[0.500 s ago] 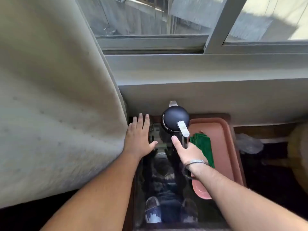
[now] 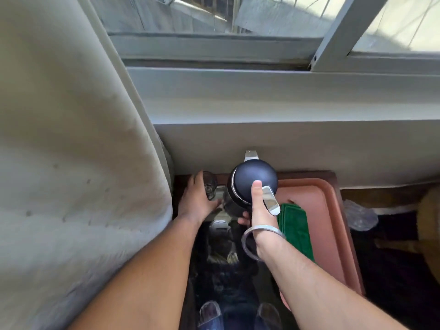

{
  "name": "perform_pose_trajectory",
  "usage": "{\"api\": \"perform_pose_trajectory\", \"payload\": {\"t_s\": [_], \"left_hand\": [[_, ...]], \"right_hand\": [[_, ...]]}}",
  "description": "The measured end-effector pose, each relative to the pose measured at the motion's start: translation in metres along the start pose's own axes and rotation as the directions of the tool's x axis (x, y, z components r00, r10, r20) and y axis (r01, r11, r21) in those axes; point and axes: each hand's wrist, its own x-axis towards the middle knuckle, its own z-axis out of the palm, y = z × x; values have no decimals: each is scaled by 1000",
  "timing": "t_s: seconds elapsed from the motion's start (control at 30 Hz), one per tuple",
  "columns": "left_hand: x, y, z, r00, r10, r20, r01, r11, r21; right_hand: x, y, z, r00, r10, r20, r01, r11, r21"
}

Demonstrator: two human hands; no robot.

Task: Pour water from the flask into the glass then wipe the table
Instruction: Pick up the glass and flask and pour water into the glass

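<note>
- Two hands were at work: the right hand [image 2: 258, 210] gripped the flask [image 2: 252, 181] at its handle, thumb on the lid, fingers curled shut around it.
- Just left of the flask, the left hand [image 2: 195, 201] cupped the glass [image 2: 210, 188], fingers closed about its side.
- Right of the flask, the green cloth [image 2: 294, 228] lay in the pink tray [image 2: 333, 210].
- Judged best: steady the glass on the tabletop [image 2: 238, 270], tilt slowly, spout over the rim.

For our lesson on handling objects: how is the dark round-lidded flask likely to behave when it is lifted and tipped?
The dark round-lidded flask is probably rigid, given its hard, glossy shell. It looks tall and narrow-based, so it may tip if nudged. It could be heavy if full; the right hand grips its handle with the thumb on the lid, which should steady it.
</note>
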Motion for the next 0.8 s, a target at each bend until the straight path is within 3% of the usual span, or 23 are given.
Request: {"api": "perform_pose_trajectory", "payload": {"t_s": [0.23, 0.33, 0.53, 0.67, 0.8], "left_hand": [[17, -29, 49, 975, -145, -168, 67, 914, -400], [21, -31, 50, 968, -173, -180, 72, 885, -460], [9, -36, 34, 989, -93, -115, 39, 914, -403], [-2, -36, 24, 993, -91, -80, 57, 933, -355], [-19, -23, 9, 993, -90, -71, 60, 933, -356]], "right_hand": [[29, 15, 16, 997, 14, 73, -27, 984, 176], [36, 21, 19, 997, -19, 71, 7, 987, 163], [39, 18, -1, 961, -262, -89, 260, 965, -33], [32, 11, -12, 925, -375, -63, 355, 910, -213], [16, 0, -31, 886, -461, 47, 433, 790, -434]]}}
